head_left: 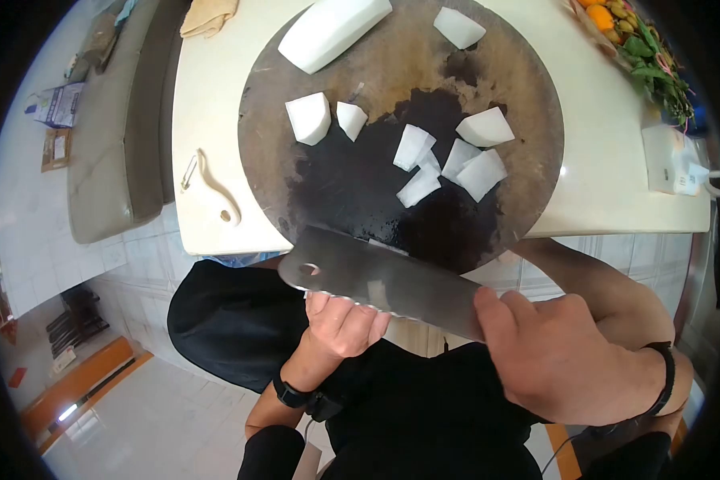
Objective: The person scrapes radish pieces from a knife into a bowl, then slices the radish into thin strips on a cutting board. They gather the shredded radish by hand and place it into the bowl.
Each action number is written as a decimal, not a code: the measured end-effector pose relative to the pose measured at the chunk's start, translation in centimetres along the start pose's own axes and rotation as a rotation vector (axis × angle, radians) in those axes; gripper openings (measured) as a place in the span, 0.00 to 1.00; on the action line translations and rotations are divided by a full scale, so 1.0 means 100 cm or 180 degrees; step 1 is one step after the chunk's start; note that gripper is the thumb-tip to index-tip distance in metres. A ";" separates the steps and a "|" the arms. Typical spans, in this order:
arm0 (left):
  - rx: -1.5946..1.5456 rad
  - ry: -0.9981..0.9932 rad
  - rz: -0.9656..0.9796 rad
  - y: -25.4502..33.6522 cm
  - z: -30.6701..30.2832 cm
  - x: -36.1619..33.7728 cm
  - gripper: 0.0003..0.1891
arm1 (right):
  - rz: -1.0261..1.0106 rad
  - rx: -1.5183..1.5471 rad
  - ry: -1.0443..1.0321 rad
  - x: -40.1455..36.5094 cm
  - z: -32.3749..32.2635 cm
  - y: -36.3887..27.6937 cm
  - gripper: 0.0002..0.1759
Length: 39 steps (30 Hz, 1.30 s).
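Observation:
My right hand (556, 348) is wrapped round the handle end of a broad cleaver (400, 284), its blade pointing left across the near edge of the round wooden chopping board (268, 152). Below the blade, my left hand (344, 322) is closed with curled fingers; the cleaver hides the fingertips and whatever may be in them. Several peeled white radish chunks (308, 118) lie on the board, with thin overlapping slices (482, 174) right of its middle. A long white radish piece (332, 32) rests at the far side.
To the left of the board lies a white peeler (216, 196) on the pale table (204, 96). A folded tan cloth (208, 16) sits at the far left corner. Greens and fruit (652, 60) occupy the far right, with a tissue pack (674, 164) nearer the right edge.

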<state>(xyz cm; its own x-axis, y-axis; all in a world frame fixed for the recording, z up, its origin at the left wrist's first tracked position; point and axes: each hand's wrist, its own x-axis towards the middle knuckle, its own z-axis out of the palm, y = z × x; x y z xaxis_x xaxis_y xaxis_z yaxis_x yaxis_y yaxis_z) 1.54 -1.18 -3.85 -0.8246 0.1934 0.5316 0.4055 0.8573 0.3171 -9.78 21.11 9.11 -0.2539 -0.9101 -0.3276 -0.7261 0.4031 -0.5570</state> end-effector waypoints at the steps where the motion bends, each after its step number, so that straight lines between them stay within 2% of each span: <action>1: 0.0002 0.0002 -0.0054 0.001 0.000 0.000 0.10 | -0.0045 -0.0175 0.0048 0.005 0.001 -0.002 0.23; 5: 0.0021 -0.0020 -0.0169 0.004 0.000 -0.004 0.12 | 0.0018 -0.0356 0.0126 0.021 0.006 -0.010 0.21; 7: -0.0033 0.0054 -0.0106 0.002 0.000 0.007 0.12 | 0.0235 -0.0361 0.0156 0.024 0.012 -0.013 0.30; 8: -0.0082 0.0114 -0.0056 0.001 0.000 0.011 0.12 | 0.0234 -0.0365 0.0152 0.024 0.012 -0.011 0.30; 10: -0.0115 0.0187 -0.0020 -0.001 0.003 0.012 0.13 | 0.0348 0.0542 0.0230 0.022 0.010 -0.002 0.24; 11: -0.0148 0.0252 0.0026 -0.001 0.004 0.012 0.13 | 0.0335 0.0526 0.0212 0.021 0.011 -0.001 0.24; 13: -0.0134 0.0254 0.0003 -0.001 0.005 0.009 0.13 | 0.0023 0.0563 0.0488 0.018 0.011 0.000 0.18; 20: -0.0091 0.0189 0.0019 -0.002 0.003 0.004 0.13 | 0.0183 0.0388 0.0255 0.012 0.008 -0.004 0.18; 26: -0.0017 0.0159 -0.0006 -0.001 0.002 0.006 0.12 | 0.0043 0.0246 0.0232 0.022 0.003 -0.005 0.21; 32: -0.0168 0.0243 -0.0021 0.002 0.004 0.015 0.13 | 0.0427 0.0618 0.0032 0.026 0.005 -0.002 0.20; 37: -0.0263 0.0324 0.0053 -0.001 0.005 0.014 0.13 | 0.0262 0.0697 0.0507 0.016 0.010 0.001 0.14; 39: -0.0179 0.0305 0.0095 -0.001 0.005 0.013 0.12 | 0.0270 0.0731 0.0441 0.012 0.007 -0.001 0.15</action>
<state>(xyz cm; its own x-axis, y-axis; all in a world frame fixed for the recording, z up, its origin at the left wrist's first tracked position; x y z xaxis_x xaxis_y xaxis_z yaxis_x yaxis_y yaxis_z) 0.27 -0.80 -3.58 -0.7715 0.1695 0.6132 0.4529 0.8233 0.3422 -9.57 20.03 8.22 -0.4040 -0.8703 -0.2817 -0.5387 0.4752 -0.6957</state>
